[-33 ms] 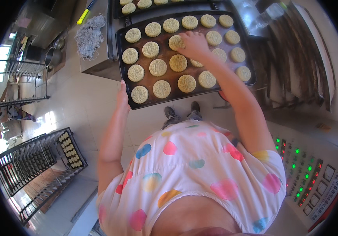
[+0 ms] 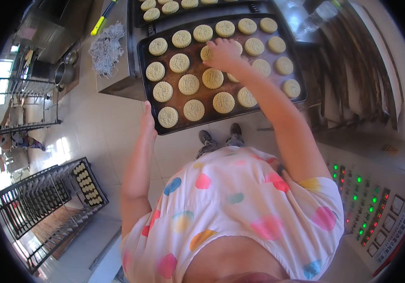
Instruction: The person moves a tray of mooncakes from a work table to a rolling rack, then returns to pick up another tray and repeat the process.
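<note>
A dark rectangular baking tray (image 2: 181, 126) full of round, pale yellow pastries with scalloped edges and stamped tops is tilted slightly in front of me. My left hand (image 2: 150, 121) grips its left side near the close corner. The thumb lies along the rim, and the other fingers are mostly hidden. Over the tray's middle, my right hand (image 2: 225, 54) reaches in with fingers apart and bent down. Its fingertips rest on or just above a pastry (image 2: 206, 54) in the second row from the far edge, partly covering it. Nothing is seen lifted.
Beyond lies a second tray of pastries (image 2: 170, 7). Left of it, a metal counter (image 2: 113, 84) holds a grey stringy heap (image 2: 107, 49) and a yellow-handled tool (image 2: 97, 27). A tray rack (image 2: 33, 200) stands lower left, a lit control panel (image 2: 370, 207) lower right. Dark sheets lean at right.
My right hand has shifted a little left over the pastries, covering more of one and uncovering part of its neighbour. The tray's left end sits slightly lower in view; my left hand stays on it.
</note>
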A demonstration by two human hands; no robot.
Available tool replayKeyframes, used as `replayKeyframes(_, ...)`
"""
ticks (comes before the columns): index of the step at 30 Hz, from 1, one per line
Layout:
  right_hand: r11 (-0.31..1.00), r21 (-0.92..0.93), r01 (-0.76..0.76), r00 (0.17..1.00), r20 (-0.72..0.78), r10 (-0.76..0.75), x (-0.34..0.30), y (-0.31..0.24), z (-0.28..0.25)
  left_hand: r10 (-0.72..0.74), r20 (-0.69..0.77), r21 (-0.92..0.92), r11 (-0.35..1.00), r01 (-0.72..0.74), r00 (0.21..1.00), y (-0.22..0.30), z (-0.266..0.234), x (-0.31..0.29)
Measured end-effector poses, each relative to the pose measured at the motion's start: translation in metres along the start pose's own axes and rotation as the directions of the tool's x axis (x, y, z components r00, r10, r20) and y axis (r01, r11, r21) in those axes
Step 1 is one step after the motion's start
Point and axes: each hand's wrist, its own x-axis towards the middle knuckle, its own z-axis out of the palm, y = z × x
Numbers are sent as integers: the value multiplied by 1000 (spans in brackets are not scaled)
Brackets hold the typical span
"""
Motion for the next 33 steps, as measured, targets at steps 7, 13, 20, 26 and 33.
replayKeyframes(7, 990, -136, -31, 964, 258, 65, 28, -18, 8, 5, 29, -35, 999, -4, 1000, -5, -5, 8)
replayKeyframes(13, 994, -108, 13, 984, 176, 7, 23, -25, 4, -10, -70, 55, 998, 14, 998, -8, -11, 16)
replayKeyframes(20, 989, 144, 40, 990, -140, -19, 5, -8, 1, 1, 22, -43, 999, 0, 1000, -5, -4, 10)
replayKeyframes(26, 940, 342, -9, 930, -341, 133, -86, 73, -49, 11, 52, -71, 997, -7, 999, -2, 1, -2)
replayKeyframes(33, 958, 253, -137, 991, 39, 132, -187, 94, -68, 30, 45, -83, 996, -26, 999, -3, -1, 2)
